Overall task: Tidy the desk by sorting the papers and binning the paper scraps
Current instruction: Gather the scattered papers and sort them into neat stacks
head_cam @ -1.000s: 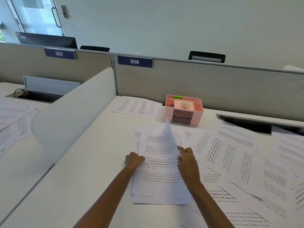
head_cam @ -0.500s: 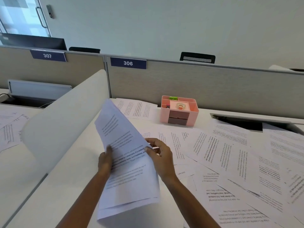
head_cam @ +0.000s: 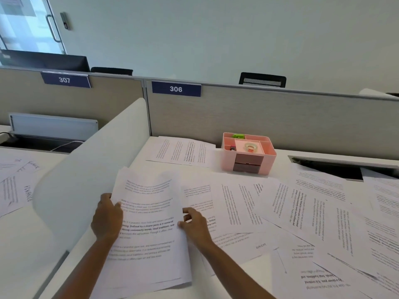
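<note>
Left hand first: my left hand [head_cam: 106, 216] grips the left edge of the stack of papers [head_cam: 149, 223], thumb on the top sheet. My right hand [head_cam: 193, 223] sits at the stack's right edge with its fingers loosely bent. Its thumb touches the paper, but I cannot tell whether it pinches the sheet or only rests against it. The stack lies on the desk [head_cam: 282, 162], nearer to me than the pink organizer [head_cam: 248, 156] and to its left, its far end slightly lifted. Loose sheets [head_cam: 313, 212] overlap one another in front of the organizer and to its right. One more sheet [head_cam: 181, 152] lies flat just left of the organizer. A tape roll [head_cam: 250, 147] sits in its top tray. Behind the organizer stands the grey partition [head_cam: 280, 121], with the 306 label [head_cam: 176, 89] up to the left.
</note>
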